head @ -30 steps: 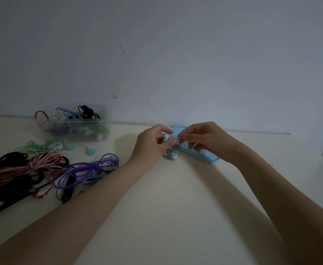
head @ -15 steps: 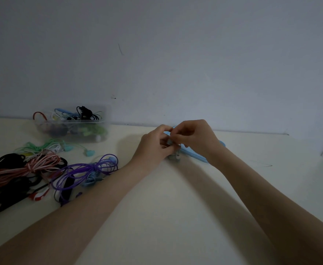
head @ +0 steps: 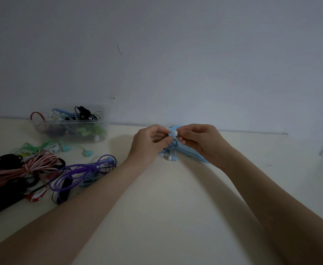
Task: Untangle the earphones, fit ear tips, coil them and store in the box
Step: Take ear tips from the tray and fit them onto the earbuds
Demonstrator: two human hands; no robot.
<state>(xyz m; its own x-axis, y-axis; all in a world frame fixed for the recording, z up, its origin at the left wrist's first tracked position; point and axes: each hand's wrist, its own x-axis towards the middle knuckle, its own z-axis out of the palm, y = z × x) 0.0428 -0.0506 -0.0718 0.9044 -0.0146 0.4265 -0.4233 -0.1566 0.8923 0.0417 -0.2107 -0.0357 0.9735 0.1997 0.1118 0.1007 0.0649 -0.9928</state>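
Note:
My left hand (head: 151,144) holds a blue earphone set (head: 169,153), whose cord and second earbud dangle below my fingers near the table. My right hand (head: 198,139) pinches a small white ear tip (head: 174,133) against the earbud held by my left fingertips. Both hands hover just above the table near the wall. A light blue flat lid (head: 192,154) lies on the table under and behind my right hand. The clear plastic box (head: 70,127) with several earphones in it stands at the back left.
Left of my arm lie coiled earphones: purple (head: 84,169), pink-white (head: 21,169), green (head: 40,148), black (head: 2,161) and a teal earbud (head: 88,153). The cream table (head: 176,217) runs up to a grey wall.
Both hands have risen slightly off the table. The white ear tip now shows between my fingertips, and the blue cord hangs lower beneath my left hand.

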